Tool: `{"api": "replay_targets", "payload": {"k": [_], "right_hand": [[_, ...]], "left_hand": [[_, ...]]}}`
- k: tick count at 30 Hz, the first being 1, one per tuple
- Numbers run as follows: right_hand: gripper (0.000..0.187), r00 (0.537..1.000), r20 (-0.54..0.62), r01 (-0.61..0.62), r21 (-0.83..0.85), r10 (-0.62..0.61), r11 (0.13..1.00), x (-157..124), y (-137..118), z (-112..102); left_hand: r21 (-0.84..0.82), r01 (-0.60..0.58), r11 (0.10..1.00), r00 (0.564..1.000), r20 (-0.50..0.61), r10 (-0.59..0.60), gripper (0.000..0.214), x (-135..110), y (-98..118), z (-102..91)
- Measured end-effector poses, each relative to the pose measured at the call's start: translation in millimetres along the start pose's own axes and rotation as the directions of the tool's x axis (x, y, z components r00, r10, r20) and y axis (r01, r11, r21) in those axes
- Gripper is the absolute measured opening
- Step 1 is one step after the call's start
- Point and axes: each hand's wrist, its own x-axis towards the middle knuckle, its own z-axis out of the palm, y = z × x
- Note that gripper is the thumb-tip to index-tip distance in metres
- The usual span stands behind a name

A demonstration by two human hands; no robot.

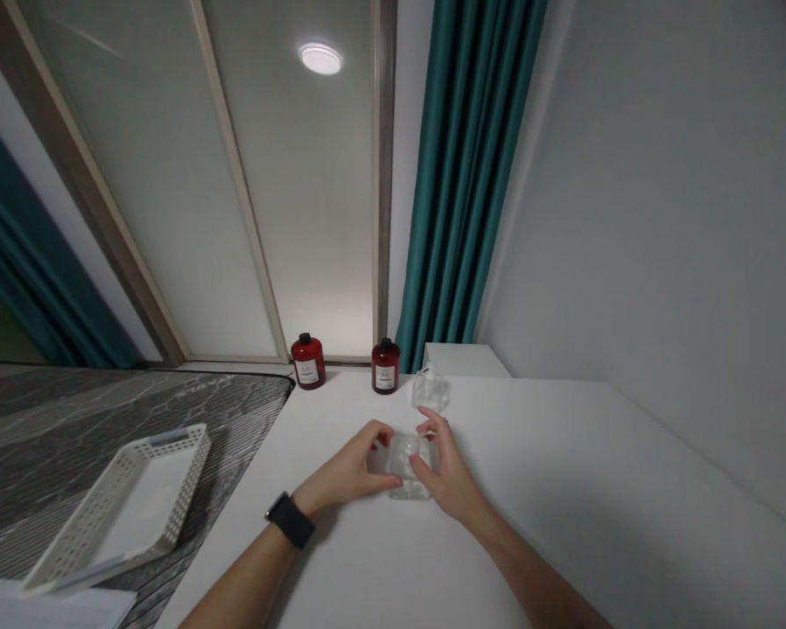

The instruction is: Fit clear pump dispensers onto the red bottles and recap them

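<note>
Both my hands meet on a small clear plastic container (pixel 407 465) resting on the white table (pixel 563 489). My left hand (pixel 348 474), with a black watch at the wrist, grips its left side with curled fingers. My right hand (pixel 446 469) holds its right side, thumb and fingers closed around it. A second clear container (pixel 430 390) stands just behind them, untouched.
Two dark red bottles (pixel 307 361) (pixel 385 366) with black caps stand at the table's far edge by the window. A white perforated basket (pixel 127 502) lies on the grey patterned bed at left. Teal curtains (pixel 472 175) hang behind; a white wall runs along the right.
</note>
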Motion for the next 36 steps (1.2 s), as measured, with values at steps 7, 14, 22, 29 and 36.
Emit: {"api": "replay_targets", "payload": {"k": [7,14,22,29,36], "right_hand": [[0.064,0.993,0.117,-0.009,0.075,0.000,0.997,-0.7,-8.3,-0.6],[0.066,0.998,0.056,-0.019,-0.017,0.020,1.000,-1.3,-6.4,-3.3],[0.068,0.991,0.136,-0.006,0.010,0.005,1.000,-0.6,-12.4,-1.2],[0.063,0.999,0.035,-0.017,-0.048,0.018,0.999,0.9,-8.9,-3.3],[0.075,0.995,0.103,-0.019,0.042,0.015,0.999,-0.9,-7.8,-4.8]], "left_hand": [[-0.036,0.023,0.999,1.000,0.016,-0.022,0.046,0.9,4.9,3.7],[-0.061,0.049,0.997,0.999,0.011,-0.049,0.048,0.8,7.1,4.0],[-0.060,0.018,0.998,1.000,0.019,-0.017,0.046,1.5,2.8,4.5],[-0.049,0.043,0.998,0.999,0.016,-0.042,0.046,0.8,5.4,4.2],[-0.058,0.049,0.997,0.999,0.016,-0.048,0.045,1.1,9.8,3.3]]}}
